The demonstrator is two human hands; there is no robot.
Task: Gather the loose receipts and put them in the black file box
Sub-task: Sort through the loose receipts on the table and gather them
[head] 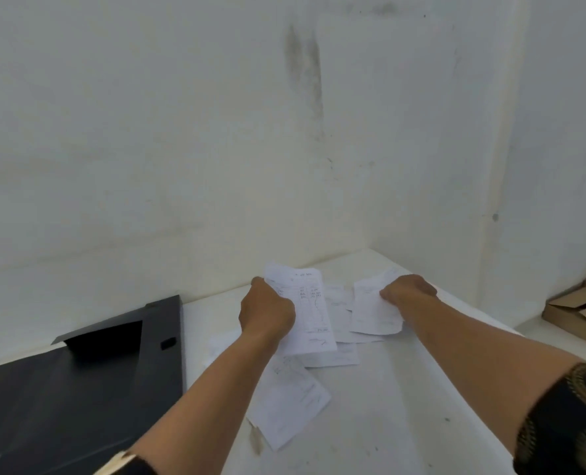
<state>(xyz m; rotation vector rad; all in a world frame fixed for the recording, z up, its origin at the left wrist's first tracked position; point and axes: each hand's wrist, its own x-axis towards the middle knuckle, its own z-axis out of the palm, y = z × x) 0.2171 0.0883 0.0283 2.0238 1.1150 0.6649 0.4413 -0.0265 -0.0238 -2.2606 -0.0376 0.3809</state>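
Both hands (pixel 267 313) grip receipts (pixel 314 303) beside black file box (pixel 79 389).

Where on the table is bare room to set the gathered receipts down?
Bare table lies between the right forearm and the nearest receipt. Crowded: the loose receipts between the left hand and right hand. The black file box fills the left.

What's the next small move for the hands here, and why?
Probably bring the right hand, gripping a crumpled white receipt, over to the left hand and add it to the long printed receipt held there. More loose white receipts lie on the white table, so a free hand helps before loading the black file box.
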